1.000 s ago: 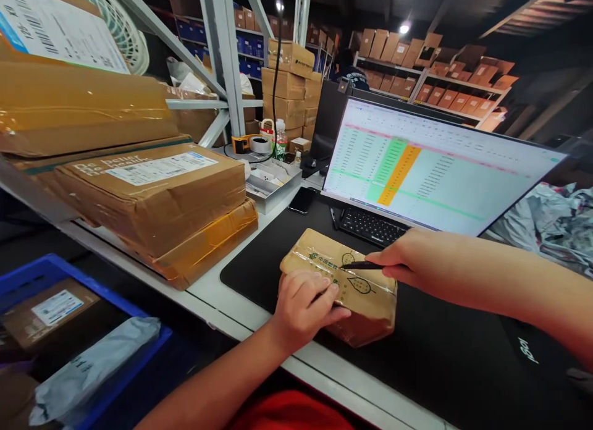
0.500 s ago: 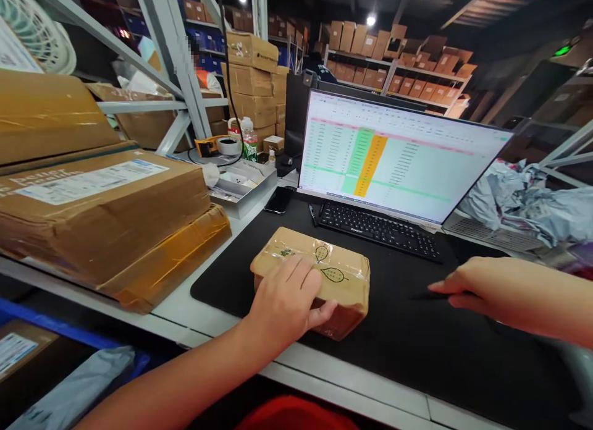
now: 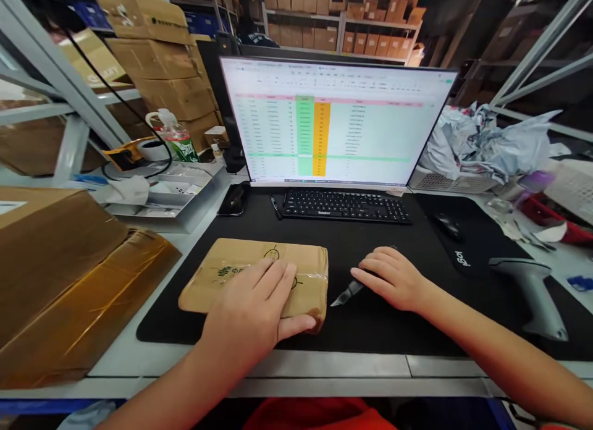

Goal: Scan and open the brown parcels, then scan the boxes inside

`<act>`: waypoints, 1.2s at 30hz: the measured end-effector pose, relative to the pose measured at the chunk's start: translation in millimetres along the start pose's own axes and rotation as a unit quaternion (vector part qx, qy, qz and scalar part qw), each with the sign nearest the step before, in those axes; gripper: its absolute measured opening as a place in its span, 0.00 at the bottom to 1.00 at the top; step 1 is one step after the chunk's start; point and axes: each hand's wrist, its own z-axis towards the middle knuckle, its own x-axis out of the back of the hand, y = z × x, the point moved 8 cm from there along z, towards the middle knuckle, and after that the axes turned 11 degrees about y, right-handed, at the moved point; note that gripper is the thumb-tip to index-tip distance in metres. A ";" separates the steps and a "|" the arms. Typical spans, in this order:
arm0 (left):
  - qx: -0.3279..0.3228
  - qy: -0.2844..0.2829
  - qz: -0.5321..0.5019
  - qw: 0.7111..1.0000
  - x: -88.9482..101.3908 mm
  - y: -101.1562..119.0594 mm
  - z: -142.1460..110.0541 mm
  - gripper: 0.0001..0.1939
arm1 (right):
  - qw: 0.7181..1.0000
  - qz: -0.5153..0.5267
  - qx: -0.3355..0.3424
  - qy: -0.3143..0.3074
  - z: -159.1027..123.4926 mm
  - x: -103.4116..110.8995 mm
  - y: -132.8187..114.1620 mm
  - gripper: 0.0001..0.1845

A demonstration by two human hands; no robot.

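A small taped cardboard box (image 3: 303, 260) with printed leaf-like marks lies on the black desk mat (image 3: 365, 331). Across its top rests my left hand (image 3: 252, 300), fingers close together and thumb over the near edge, steadying it. My right hand (image 3: 393, 278) is closed around a utility knife (image 3: 349, 290), whose blade is out and points left toward the box's right side. Blade and box are a small gap apart. Part of the knife's handle is hidden under my fingers.
Behind the box stand a black keyboard (image 3: 345, 206) and a monitor (image 3: 338, 127) with a spreadsheet. A barcode scanner (image 3: 532, 294) and mouse (image 3: 447, 226) lie at right. Larger cartons (image 3: 106, 306) fill the left; a phone (image 3: 231, 200) lies near a grey tray (image 3: 185, 207).
My right hand has brought the knife in from the right, close to the box. My view has turned rightward, and my left hand stays on the box.
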 end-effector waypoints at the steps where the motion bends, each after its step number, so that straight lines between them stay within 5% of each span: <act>1: -0.010 0.002 0.005 1.000 -0.2 2.1 -1.4 0.36 | 1.000 -0.017 0.017 0.007 6.0 0.3 -1.9 0.22; 6: -0.016 0.009 0.004 1.000 2.4 4.2 -2.8 0.38 | 0.994 -0.049 0.085 0.040 23.2 -1.6 -2.1 0.16; 10: -0.022 0.002 0.009 1.000 1.6 2.8 -1.9 0.36 | 0.997 -0.042 0.069 -0.002 16.6 -15.6 22.3 0.18; 13: -0.026 -0.002 0.011 1.000 1.7 2.9 -2.2 0.38 | 0.993 -0.055 -0.098 -0.029 2.3 -23.8 72.3 0.22; 16: -0.034 0.006 0.011 0.999 4.0 6.1 -3.3 0.40 | 0.944 -0.007 -0.329 0.022 -21.3 -23.0 115.3 0.22; 21: -0.046 0.008 0.034 0.998 5.2 11.5 -4.7 0.33 | 0.899 0.123 -0.416 0.068 -6.6 -41.7 92.8 0.19; 23: -0.046 0.000 0.038 0.998 4.6 11.1 -3.3 0.32 | 0.848 0.259 -0.458 0.064 11.8 -61.4 74.9 0.20; 26: -0.029 -0.026 0.023 0.999 3.7 9.1 1.7 0.32 | 0.726 0.464 -0.506 0.043 39.2 -94.6 47.7 0.23; 32: 0.050 -0.082 -0.064 0.993 -2.5 20.7 14.3 0.36 | 0.514 0.657 -0.551 -0.019 46.7 -122.3 16.7 0.30; 34: 0.042 -0.076 -0.068 0.994 -4.2 29.0 17.8 0.41 | 0.469 0.694 -0.546 -0.036 42.2 -118.6 12.5 0.35; 36: 0.021 -0.063 -0.073 0.995 -5.1 34.3 19.6 0.44 | 0.456 0.701 -0.548 -0.035 38.1 -113.1 13.1 0.38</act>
